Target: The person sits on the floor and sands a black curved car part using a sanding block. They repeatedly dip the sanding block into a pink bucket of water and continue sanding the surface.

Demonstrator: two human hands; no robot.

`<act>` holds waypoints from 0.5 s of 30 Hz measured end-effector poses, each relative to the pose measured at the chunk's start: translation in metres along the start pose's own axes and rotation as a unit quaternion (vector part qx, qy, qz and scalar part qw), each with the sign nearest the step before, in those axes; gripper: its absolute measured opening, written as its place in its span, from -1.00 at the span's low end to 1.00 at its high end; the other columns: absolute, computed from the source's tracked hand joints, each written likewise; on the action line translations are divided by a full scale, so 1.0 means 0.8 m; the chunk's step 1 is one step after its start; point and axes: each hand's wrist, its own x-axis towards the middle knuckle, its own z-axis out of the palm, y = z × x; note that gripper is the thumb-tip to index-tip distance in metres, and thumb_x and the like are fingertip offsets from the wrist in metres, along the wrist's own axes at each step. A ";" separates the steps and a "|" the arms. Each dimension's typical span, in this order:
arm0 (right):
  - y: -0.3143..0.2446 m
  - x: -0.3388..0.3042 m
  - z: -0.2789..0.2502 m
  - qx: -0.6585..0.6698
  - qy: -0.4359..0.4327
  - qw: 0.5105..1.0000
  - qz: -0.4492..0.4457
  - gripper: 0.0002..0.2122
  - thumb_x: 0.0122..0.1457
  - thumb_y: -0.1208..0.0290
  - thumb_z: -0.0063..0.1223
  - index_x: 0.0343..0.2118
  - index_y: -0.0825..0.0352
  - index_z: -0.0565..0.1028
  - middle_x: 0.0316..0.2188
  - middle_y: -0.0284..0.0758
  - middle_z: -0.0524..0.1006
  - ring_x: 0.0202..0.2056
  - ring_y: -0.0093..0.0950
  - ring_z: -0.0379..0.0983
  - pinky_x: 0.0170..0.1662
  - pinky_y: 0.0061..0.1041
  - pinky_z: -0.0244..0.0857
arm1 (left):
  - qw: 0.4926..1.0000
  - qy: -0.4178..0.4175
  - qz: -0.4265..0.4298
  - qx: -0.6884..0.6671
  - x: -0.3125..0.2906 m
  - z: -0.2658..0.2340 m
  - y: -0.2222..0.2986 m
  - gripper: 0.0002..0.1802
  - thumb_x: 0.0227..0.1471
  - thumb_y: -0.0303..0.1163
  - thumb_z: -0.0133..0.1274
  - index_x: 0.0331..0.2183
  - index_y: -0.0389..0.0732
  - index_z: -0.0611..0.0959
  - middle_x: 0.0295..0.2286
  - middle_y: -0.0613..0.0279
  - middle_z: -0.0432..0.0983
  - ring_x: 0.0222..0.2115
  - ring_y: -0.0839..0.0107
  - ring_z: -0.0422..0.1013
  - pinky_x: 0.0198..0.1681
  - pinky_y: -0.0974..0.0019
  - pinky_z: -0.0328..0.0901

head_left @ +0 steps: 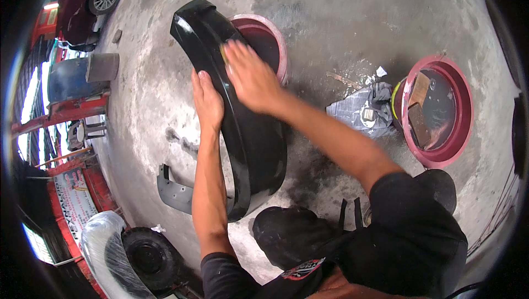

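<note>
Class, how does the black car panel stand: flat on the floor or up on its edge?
On its edge. The black car panel stands on the concrete floor, left hand bracing its rim, right hand on its face.

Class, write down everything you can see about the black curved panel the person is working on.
The panel is a long, glossy black arch, like a car fender liner, probably plastic or painted, with a raised lip along its edge. It stands on edge on the concrete floor, its far end before a red tub. The left hand steadies its outer edge; the right hand presses a yellowish pad on its upper face.
</note>
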 end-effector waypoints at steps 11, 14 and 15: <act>0.018 0.046 0.001 0.031 -0.030 0.999 -0.030 -0.54 0.37 0.34 -0.15 0.24 0.52 0.33 0.31 0.04 0.29 0.34 -0.03 0.18 0.39 -0.02 -0.02 | 1.000 0.005 -0.011 -0.025 0.013 0.014 -0.026 -0.33 0.43 -0.09 -0.32 0.29 -0.47 0.27 0.28 -0.21 0.21 0.33 0.07 0.13 0.38 0.22 -0.03; -0.010 -0.011 0.005 -0.002 -0.028 0.995 -0.092 -0.51 0.36 0.36 -0.15 0.27 0.54 0.28 0.33 0.07 0.24 0.37 -0.04 0.13 0.42 -0.01 -0.08 | 1.000 0.013 -0.013 -0.025 0.011 -0.004 -0.041 -0.32 0.43 -0.09 -0.32 0.28 -0.48 0.27 0.29 -0.21 0.20 0.34 0.09 0.11 0.39 0.23 -0.05; -0.034 -0.067 -0.011 -0.030 -0.059 0.991 -0.112 -0.50 0.34 0.38 -0.15 0.27 0.58 0.27 0.31 0.12 0.26 0.38 0.01 0.10 0.42 0.03 -0.13 | 0.999 0.012 -0.013 -0.034 0.009 -0.009 -0.046 -0.32 0.43 -0.09 -0.32 0.28 -0.48 0.28 0.29 -0.21 0.20 0.34 0.09 0.10 0.39 0.24 -0.06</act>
